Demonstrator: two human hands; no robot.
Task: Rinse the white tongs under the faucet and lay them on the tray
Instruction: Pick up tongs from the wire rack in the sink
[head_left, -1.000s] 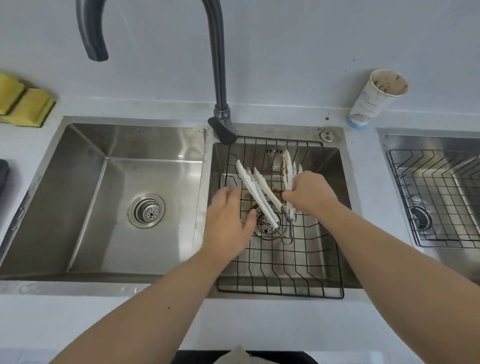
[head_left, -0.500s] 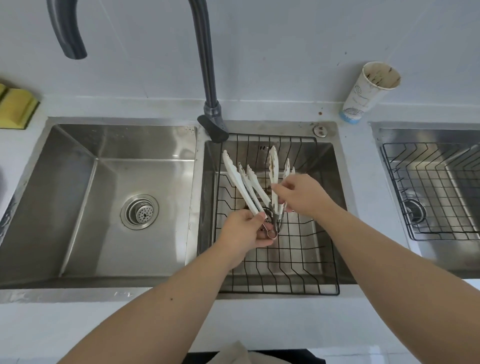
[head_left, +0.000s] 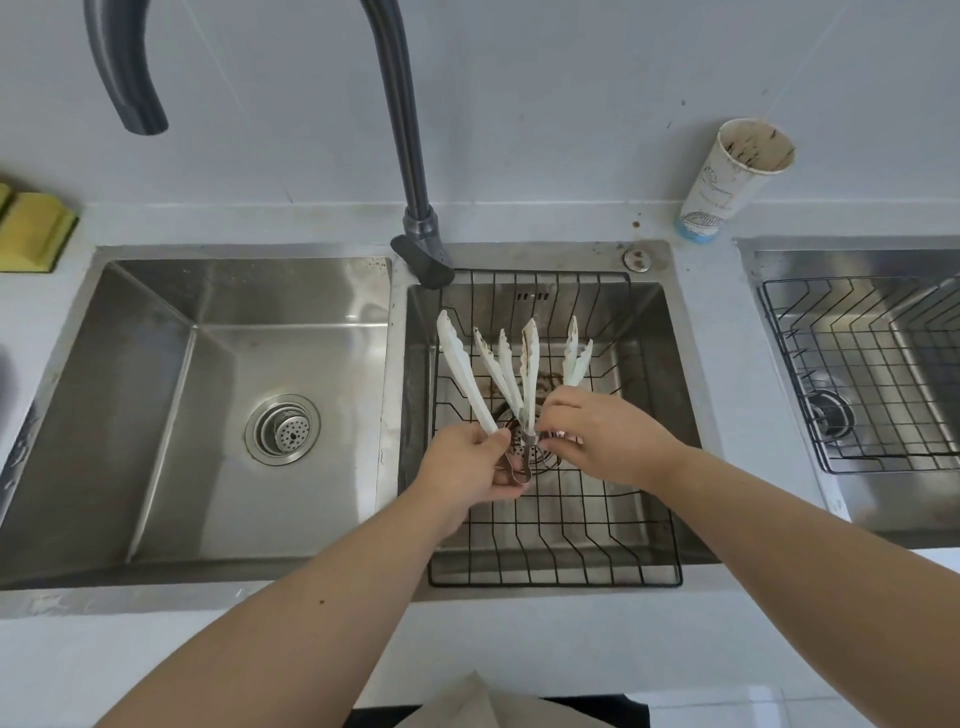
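Observation:
Three pairs of white tongs with brown stains fan out above the black wire rack (head_left: 555, 551) in the right-hand basin. My left hand (head_left: 467, 467) grips the hinge end of the leftmost tongs (head_left: 462, 371). My right hand (head_left: 602, 436) holds the rightmost tongs (head_left: 575, 356) near their handle. The middle tongs (head_left: 519, 371) stand between both hands; which hand holds them is unclear. The dark faucet (head_left: 405, 130) arches over to the left, its spout (head_left: 132, 88) above the left basin. No water is running.
The left basin (head_left: 156, 405) has a round drain strainer. A stained paper cup (head_left: 727, 182) leans on the wall at the back right. A yellow sponge (head_left: 34, 231) lies at the far left. Another sink with a wire rack (head_left: 872, 374) is at the right edge.
My left hand has come in and taken hold of the leftmost tongs. The bundle once held by my right hand alone has spread apart between both hands.

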